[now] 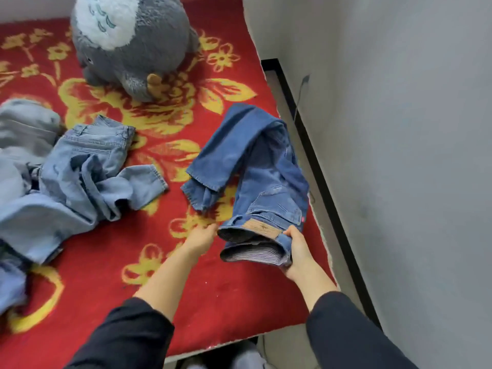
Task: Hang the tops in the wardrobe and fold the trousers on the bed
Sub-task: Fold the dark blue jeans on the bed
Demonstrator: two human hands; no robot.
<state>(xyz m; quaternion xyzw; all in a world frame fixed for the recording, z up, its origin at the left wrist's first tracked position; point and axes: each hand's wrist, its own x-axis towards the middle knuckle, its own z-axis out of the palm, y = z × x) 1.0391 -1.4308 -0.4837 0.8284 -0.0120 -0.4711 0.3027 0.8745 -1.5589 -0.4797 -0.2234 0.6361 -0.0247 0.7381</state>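
Where two black sleeves [119, 339] run off the bottom edge, the person's forearms reach over the bed [234, 302], whose red blanket carries yellow flowers. The right hand [296, 251] grips the waistband of the dark blue jeans [266, 169], thumb on top and the fingers curled out of sight beneath the cloth. The left hand [201, 238] lies just beside the waistband's other end; its fingers [210, 229] are blurred, and I cannot tell whether they pinch the denim or only touch it. These jeans lie on the bed near its right edge, legs folded back, two hems lying toward the middle. Left of them sprawl crumpled light blue jeans [90, 166]: one waistband and one hem show, but the heap is cut off at the left edge, so how many pairs it holds cannot be counted. A grey garment [24, 129] lies beyond it, also cut off. Farthest, one grey plush toy [127, 43] sits on the blanket, its top out of frame
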